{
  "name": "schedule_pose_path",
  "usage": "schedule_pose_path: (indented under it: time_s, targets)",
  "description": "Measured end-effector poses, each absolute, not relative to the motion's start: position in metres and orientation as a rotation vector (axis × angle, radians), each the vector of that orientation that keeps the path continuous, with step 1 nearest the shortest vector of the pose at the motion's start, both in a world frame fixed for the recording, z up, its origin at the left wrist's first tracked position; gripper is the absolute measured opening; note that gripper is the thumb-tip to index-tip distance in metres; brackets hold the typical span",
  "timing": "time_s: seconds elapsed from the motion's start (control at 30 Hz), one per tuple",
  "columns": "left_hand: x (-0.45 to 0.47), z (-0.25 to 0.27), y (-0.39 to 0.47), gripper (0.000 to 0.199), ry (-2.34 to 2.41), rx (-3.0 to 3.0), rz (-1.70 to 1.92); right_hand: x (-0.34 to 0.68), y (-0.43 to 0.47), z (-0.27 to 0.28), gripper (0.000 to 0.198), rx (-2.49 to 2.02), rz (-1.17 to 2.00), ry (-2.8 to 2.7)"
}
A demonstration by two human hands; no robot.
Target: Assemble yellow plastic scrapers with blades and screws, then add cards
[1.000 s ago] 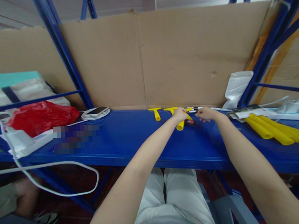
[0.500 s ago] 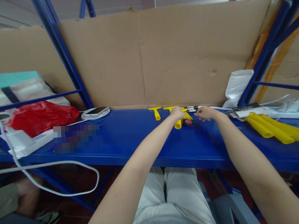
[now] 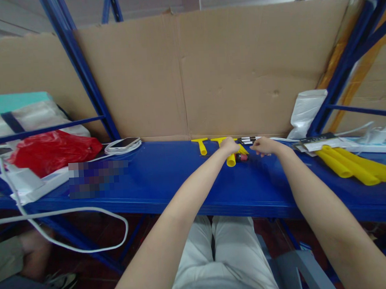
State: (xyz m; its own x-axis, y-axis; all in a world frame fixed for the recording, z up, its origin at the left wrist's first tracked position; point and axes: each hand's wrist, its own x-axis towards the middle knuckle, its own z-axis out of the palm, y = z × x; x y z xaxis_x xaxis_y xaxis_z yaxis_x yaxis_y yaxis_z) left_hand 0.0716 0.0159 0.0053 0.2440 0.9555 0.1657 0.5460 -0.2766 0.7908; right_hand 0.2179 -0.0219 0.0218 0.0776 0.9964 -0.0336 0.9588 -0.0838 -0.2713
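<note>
My left hand is closed around a yellow T-shaped piece, its hollow round end pointing toward me below the fingers. Just right of it lies a red-and-black cylindrical thing, partly hidden. Another yellow piece shows between my hands. My right hand hovers close by on the right, fingertips pinched together; anything in them is too small to make out. Behind both hands are small black-and-white pieces. To the left, a separate yellow T-shaped piece lies on the blue shelf.
Several yellow tubes lie at the right. A white pouch leans by the blue post. At left are a phone with coiled cable, a red bag and a hanging white cable. Cardboard backs the blue shelf.
The round end of the yellow piece in my left hand has shifted slightly to the right. My right hand has stayed almost in place, still pinched.
</note>
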Motion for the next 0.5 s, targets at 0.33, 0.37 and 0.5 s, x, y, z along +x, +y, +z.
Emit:
schedule_pose_path:
  time_s: [0.33, 0.37, 0.5]
  targets:
    - [0.035, -0.001, 0.003, 0.039, 1.26, 2.063, 1.136, 0.239, -0.01, 0.02, 0.029, -2.204, -0.1, -1.729]
    - [0.031, -0.005, 0.004, 0.038, 1.274, 2.072, 1.189, 0.241, -0.009, 0.019, 0.03, -2.202, -0.158, -1.669]
    - [0.022, -0.014, 0.007, 0.033, 1.391, 2.054, 1.227, 0.248, -0.012, 0.013, 0.036, -2.229, -0.153, -1.455]
